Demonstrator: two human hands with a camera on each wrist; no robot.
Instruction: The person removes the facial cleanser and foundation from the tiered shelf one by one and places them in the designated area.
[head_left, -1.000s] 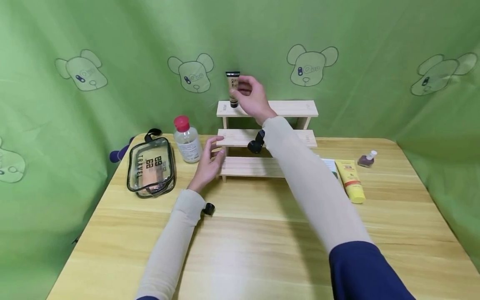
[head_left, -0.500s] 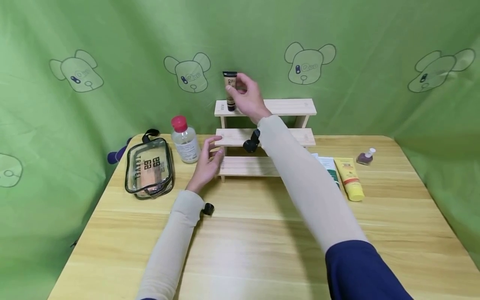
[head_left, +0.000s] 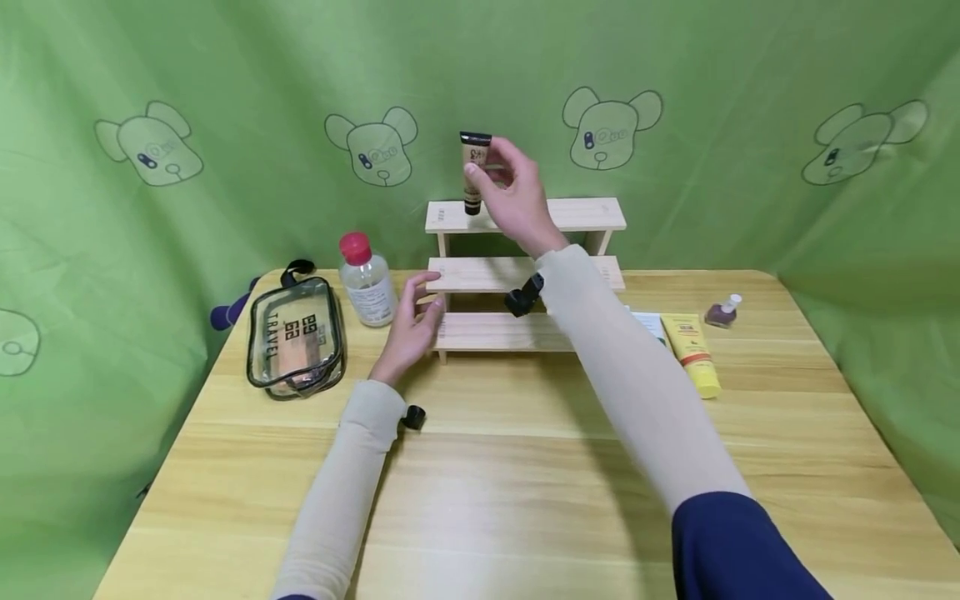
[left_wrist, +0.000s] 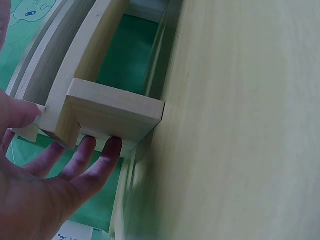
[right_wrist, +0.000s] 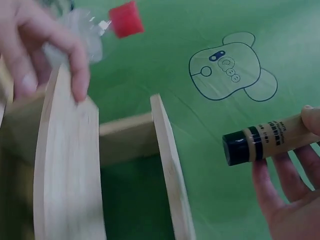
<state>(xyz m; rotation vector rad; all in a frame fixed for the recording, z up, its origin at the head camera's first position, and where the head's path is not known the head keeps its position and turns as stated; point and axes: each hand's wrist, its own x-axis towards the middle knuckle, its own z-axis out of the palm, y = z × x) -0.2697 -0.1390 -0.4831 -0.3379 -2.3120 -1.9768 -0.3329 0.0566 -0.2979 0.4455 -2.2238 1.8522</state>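
Note:
My right hand [head_left: 517,196] pinches a tube of foundation [head_left: 475,167], tan with a black cap, between thumb and fingers. The tube hangs cap down above the left end of a three-step wooden display shelf [head_left: 525,215]. In the right wrist view, the black cap [right_wrist: 237,148] is apart from the top board [right_wrist: 170,170]. At the shelf's left side, my left hand [head_left: 408,329] touches the wood with fairly straight fingers. Its fingertips [left_wrist: 114,145] rest against the lower end panel in the left wrist view. A finger lies by the middle board [right_wrist: 70,165].
Left of the shelf stand a clear bottle with a red cap [head_left: 367,283] and a clear travel pouch [head_left: 295,337]. To the right are a yellow tube [head_left: 692,354], a partly hidden white-and-green tube [head_left: 651,323] and a nail polish bottle [head_left: 723,312]. A green curtain [head_left: 480,67] hangs behind.
My right hand with the tube first dips slightly left toward the top board, then lifts and shifts right. My left hand stays at the shelf's side. The head view shifts slightly.

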